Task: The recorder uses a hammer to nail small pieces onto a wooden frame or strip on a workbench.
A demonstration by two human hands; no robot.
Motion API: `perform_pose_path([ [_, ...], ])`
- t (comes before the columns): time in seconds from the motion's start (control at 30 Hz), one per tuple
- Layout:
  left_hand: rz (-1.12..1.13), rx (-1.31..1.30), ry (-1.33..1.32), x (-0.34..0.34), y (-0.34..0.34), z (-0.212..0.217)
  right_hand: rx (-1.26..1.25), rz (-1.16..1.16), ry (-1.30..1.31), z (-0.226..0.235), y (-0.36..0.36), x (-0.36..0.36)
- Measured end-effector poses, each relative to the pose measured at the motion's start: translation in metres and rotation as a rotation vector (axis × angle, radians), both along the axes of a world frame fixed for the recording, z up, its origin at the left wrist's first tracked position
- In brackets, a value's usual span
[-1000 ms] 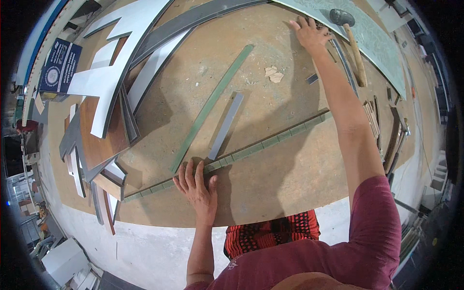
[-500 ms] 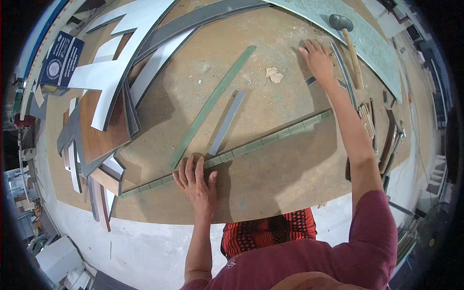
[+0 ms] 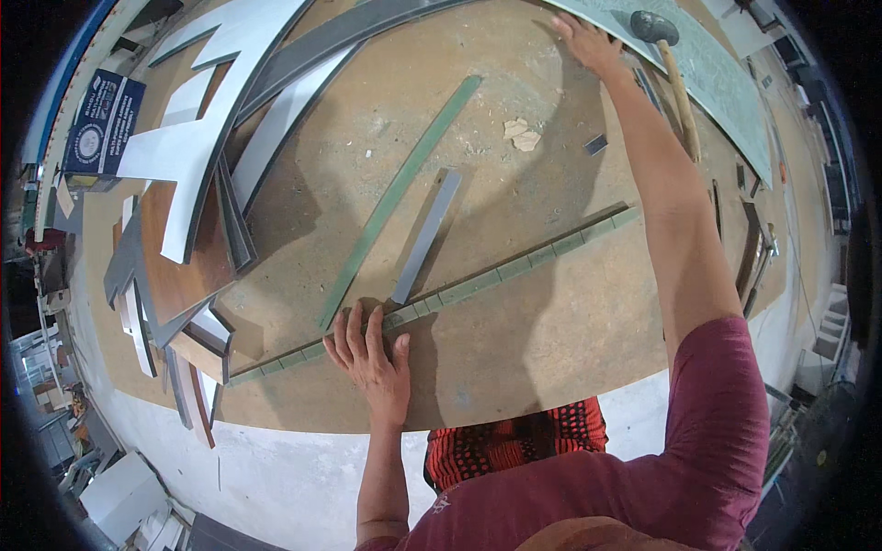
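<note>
No thing is being clamped by the left hand (image 3: pixel 375 367): its fingers and thumb are being held apart, and a lined green strip (image 3: pixel 514 268) is being touched from above, left of the strip's middle. The right hand (image 3: pixel 593 44) is being held at the far side of the table (image 3: pixel 570 340), by the edge of a pale green sheet (image 3: pixel 726 106); its fingertips are being partly hidden there, so whether anything is being gripped cannot be told. The lined green strip is being carried by the table on a slant, from near the left part of the near edge toward the right edge.

Because the strip is being touched at one place only, its ends are being left free, and it could be skewed by uneven pressure or a knock from the right forearm (image 3: pixel 675 184). It is also being crowded by a grey strip (image 3: pixel 427 234) and, near the left fingers, a plain green strip (image 3: pixel 400 202); either could be nudged into it. A mallet (image 3: pixel 679 92) is being borne partly by the sheet and could be tipped if the sheet were pulled.

Toward the left edge, space is being taken up by piled offcuts (image 3: pixel 197 286), a white panel (image 3: pixel 170 156) and a dark blue box (image 3: pixel 106 124); the strip's left end is being hemmed in by the pile. Dark tools (image 3: pixel 749 243) are being carried near the right edge, and pale scraps (image 3: pixel 522 136) farther in.
</note>
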State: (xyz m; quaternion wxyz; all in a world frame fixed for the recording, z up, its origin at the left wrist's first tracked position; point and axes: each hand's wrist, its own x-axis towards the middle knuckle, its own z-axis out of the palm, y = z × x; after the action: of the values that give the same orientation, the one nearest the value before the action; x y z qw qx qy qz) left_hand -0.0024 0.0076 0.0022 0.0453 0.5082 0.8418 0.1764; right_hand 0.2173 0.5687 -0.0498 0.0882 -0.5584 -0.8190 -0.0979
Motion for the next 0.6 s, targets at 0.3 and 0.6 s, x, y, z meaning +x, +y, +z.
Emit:
perform_pose_path([
  [0.3,0.020,0.016,0.018,-0.003,-0.003,-0.001,0.119,-0.023,0.140,0.020,-0.149,0.014],
  [0.6,0.015,-0.001,0.049,-0.002,-0.004,-0.002,0.101,-0.073,0.170,0.000,-0.060,0.062],
])
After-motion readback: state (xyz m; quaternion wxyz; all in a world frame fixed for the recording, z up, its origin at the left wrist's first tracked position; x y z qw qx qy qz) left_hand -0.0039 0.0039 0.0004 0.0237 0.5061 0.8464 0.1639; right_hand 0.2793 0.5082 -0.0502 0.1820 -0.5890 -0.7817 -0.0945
